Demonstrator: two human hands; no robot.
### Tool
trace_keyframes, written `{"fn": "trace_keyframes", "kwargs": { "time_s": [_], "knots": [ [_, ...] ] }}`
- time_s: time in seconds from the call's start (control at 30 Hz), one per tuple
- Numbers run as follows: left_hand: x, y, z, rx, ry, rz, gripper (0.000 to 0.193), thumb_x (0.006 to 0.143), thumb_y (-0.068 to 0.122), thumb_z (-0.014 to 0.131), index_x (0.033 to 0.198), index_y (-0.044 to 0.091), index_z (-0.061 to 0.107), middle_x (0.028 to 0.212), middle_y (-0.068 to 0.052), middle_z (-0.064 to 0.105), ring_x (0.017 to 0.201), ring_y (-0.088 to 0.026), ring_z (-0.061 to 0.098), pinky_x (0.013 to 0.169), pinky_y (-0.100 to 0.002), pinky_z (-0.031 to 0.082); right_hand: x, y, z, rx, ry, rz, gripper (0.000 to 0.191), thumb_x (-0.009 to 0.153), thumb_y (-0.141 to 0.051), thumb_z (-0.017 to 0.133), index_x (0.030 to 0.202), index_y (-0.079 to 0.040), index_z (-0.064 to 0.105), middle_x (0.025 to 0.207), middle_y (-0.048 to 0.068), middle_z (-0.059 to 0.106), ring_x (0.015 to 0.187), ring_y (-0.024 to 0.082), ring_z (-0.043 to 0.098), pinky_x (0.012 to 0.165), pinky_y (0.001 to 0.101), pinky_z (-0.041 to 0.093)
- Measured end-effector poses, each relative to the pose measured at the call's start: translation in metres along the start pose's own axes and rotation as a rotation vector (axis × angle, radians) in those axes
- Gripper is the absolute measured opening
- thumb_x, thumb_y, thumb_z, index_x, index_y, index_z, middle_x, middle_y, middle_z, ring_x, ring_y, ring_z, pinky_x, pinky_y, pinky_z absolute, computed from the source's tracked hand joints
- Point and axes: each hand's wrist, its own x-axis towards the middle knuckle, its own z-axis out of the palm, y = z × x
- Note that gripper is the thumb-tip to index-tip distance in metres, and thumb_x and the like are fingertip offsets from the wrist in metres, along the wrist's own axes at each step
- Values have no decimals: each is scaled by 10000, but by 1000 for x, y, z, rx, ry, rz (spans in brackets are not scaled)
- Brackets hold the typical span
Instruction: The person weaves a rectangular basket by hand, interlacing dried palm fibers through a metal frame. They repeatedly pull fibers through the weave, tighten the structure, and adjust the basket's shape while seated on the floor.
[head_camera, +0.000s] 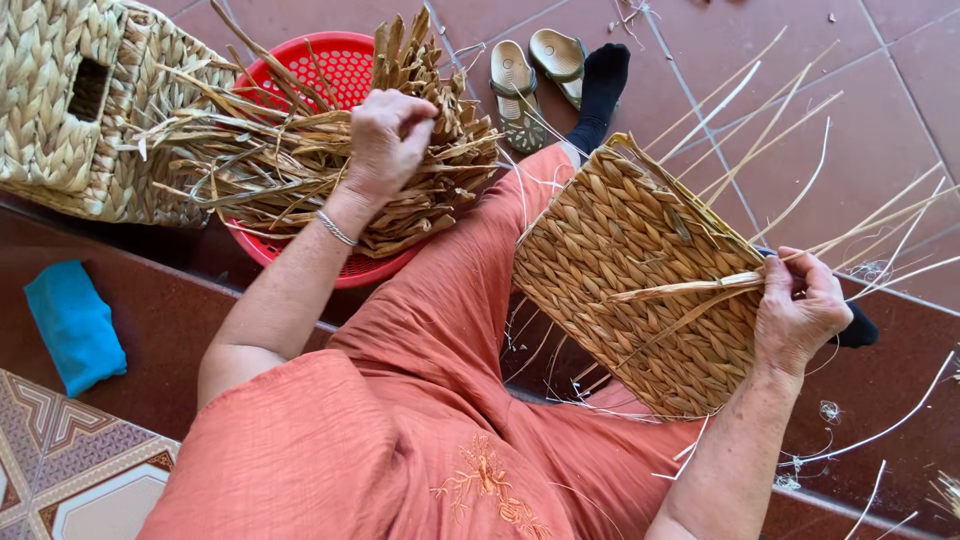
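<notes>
Seated weaver draws dried strands while steadying a half-woven basket

The left hand (388, 140) is closed in a pinch on a few strands of the dried reed bundle (300, 170), which lies heaped across the red plastic basket (335, 62) at far left; the right hand (800, 312) grips the near-right edge of the woven basket (630, 270) resting on the lap, fingers closed over a loose flat strand (690, 290). To do this well, I judge it best to tease out one long, unbroken strand rather than a tangle, and keep the right-hand grip firm so the weave stays tight. No packages, labels or signs show: only a finished woven box (70, 100) at far left, a blue cloth (75, 325) on the floor (880, 130), and sandals (535, 70) beyond.
</notes>
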Motion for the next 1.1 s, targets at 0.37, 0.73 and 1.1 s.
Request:
{"fn": "trace_keyframes", "kwargs": {
  "time_s": [0.37, 0.73, 1.1],
  "knots": [
    [-43, -41, -21, 193, -217, -15, 192, 784, 100, 792, 973, 103, 761, 995, -91, 737, 959, -313, 651, 839, -458, 504, 1, 4, 4, 3, -20, 37, 100, 1060, 10, 769, 1157, -14, 771, 1039, 82, 752, 909, 111, 675, 764, 253, 560],
    [4, -2, -12, -1004, -156, -524, 126, 1107, 121, 605, 1173, 77, 703, 984, 13, 709, 926, -67, 638, 872, -215, 540, 2, -28, -11, -44, 0, 103, 158, 1063, -35, 817, 1216, -52, 784, 943, 67, 716, 794, 119, 608, 679, 263, 487],
    [8, 226, 156, -664, -444, 358, 281, 972, 35, 717, 1247, 62, 661, 1027, -82, 641, 955, -252, 656, 826, -363, 544, -25, -45, -41, -123, 131, 2, 113, 977, -45, 811, 1009, -63, 705, 937, 73, 756, 814, 188, 735, 755, 310, 578]
  ]
}}
